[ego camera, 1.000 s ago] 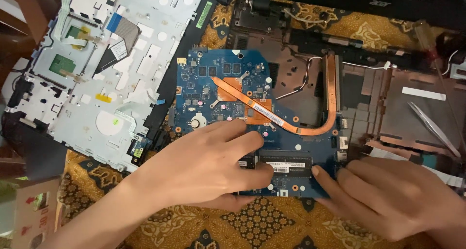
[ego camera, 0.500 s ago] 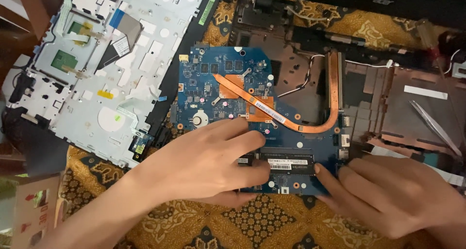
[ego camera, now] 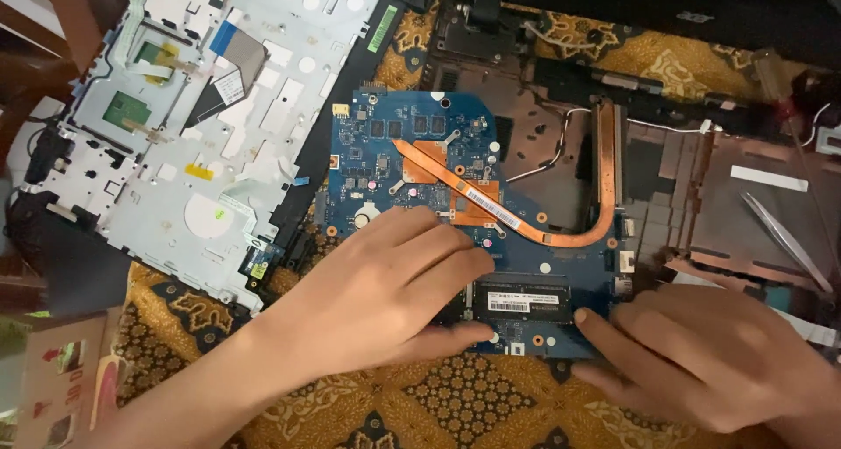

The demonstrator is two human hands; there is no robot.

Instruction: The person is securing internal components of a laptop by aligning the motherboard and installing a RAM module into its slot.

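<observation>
While the left hand [ego camera: 385, 296] lies flat and open on the blue motherboard [ego camera: 412, 164], the memory module [ego camera: 519, 300] sits low-centre — between its fingertips and the right hand [ego camera: 701, 353], fingers extended, gripping nothing.

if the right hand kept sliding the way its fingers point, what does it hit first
Most likely the memory module: the right hand points left, fingertips at its right end on the blue circuit board. Depth is unclear.

The motherboard [ego camera: 412, 151] is a matt blue circuit board. Its heat pipe [ego camera: 604, 177] is bare copper with a dull shine. The keyboard frame [ego camera: 219, 107] looks like pale metal. Underneath lies patterned cloth [ego camera: 464, 405].
</observation>
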